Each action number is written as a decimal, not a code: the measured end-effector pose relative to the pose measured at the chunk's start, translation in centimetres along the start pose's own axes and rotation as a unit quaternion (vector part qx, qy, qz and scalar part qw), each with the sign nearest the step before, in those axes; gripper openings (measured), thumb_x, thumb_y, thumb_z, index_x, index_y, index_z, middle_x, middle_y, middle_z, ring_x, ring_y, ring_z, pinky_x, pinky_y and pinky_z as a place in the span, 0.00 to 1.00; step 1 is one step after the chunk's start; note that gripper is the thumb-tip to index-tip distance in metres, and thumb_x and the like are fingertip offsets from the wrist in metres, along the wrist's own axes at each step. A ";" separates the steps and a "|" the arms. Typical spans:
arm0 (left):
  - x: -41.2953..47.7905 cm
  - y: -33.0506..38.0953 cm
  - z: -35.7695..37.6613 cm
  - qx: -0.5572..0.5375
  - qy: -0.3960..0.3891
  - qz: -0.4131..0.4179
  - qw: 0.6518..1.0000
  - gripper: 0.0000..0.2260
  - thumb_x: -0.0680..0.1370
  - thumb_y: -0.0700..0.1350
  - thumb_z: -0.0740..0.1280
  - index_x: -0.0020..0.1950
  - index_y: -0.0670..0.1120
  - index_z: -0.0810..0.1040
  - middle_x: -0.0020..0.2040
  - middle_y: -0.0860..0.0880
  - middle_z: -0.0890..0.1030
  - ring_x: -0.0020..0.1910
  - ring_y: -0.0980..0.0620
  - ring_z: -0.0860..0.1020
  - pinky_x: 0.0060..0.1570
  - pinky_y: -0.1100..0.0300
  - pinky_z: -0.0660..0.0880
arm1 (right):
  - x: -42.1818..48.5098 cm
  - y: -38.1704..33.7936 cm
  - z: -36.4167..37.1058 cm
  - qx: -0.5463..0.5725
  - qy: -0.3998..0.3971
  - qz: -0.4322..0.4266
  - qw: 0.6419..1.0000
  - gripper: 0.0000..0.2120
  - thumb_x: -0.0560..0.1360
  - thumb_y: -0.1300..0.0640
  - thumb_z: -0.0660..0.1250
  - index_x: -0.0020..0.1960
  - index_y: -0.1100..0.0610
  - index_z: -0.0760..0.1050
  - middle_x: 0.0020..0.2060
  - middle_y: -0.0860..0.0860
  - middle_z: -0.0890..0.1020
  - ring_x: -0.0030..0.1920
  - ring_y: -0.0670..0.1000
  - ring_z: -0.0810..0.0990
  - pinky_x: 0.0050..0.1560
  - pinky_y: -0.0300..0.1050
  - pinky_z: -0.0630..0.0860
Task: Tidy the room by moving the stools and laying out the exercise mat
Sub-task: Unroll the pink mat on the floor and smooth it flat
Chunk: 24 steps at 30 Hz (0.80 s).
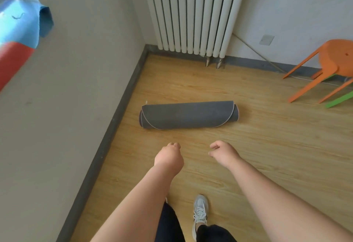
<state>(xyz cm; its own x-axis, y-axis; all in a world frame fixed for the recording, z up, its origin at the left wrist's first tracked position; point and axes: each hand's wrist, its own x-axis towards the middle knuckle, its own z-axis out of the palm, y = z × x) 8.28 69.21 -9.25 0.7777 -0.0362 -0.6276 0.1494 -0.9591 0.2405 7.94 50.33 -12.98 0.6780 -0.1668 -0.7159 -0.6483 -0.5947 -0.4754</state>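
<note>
A dark grey exercise mat (189,115) lies rolled up on the wooden floor, close to the left wall. Both my arms reach forward above the floor, just short of the roll. My left hand (169,156) has its fingers curled in and holds nothing. My right hand (222,153) hangs loosely curled with its fingers slightly apart, also holding nothing. Neither hand touches the mat. An orange stool (332,62) stands at the right edge, stacked on a green stool whose leg (341,99) shows beneath it.
A white radiator (193,12) stands against the far wall, with a cable running down to the floor beside it. The left wall and its dark baseboard (107,142) run close to the mat. A blue and red object (21,29) sits at upper left. My shoe (199,215) is below.
</note>
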 end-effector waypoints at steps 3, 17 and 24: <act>4.4 0.1 -1.3 0.011 -0.015 0.006 1.000 0.22 0.77 0.36 0.56 0.71 0.47 0.66 0.68 0.49 0.69 0.62 0.46 0.73 0.54 0.51 0.77 | 3.0 -2.0 -0.2 0.001 -0.001 0.009 1.000 0.16 0.73 0.56 0.69 0.60 0.50 0.74 0.50 0.49 0.76 0.46 0.51 0.77 0.48 0.42 0.72; 29.0 -3.3 1.5 0.063 -0.040 0.084 0.994 0.23 0.76 0.36 0.57 0.71 0.48 0.65 0.68 0.52 0.69 0.63 0.49 0.69 0.48 0.56 0.75 | 21.7 -2.6 4.8 0.045 0.067 0.072 0.994 0.19 0.75 0.57 0.67 0.64 0.47 0.72 0.62 0.47 0.76 0.48 0.45 0.75 0.38 0.38 0.68; 43.1 -6.2 13.0 0.110 0.012 0.137 0.984 0.23 0.77 0.37 0.58 0.72 0.48 0.62 0.71 0.52 0.65 0.67 0.50 0.66 0.58 0.56 0.73 | 37.4 2.5 12.6 -0.117 0.086 -0.017 0.989 0.26 0.74 0.54 0.67 0.70 0.49 0.64 0.63 0.48 0.72 0.63 0.51 0.70 0.55 0.46 0.74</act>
<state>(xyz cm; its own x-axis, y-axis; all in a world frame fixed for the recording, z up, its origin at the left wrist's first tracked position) 32.97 69.92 -47.39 0.7854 -0.2977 -0.5427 -0.2022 -0.9520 0.2297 27.29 52.48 -47.40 0.7604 -0.2632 -0.5937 -0.5393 -0.7652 -0.3515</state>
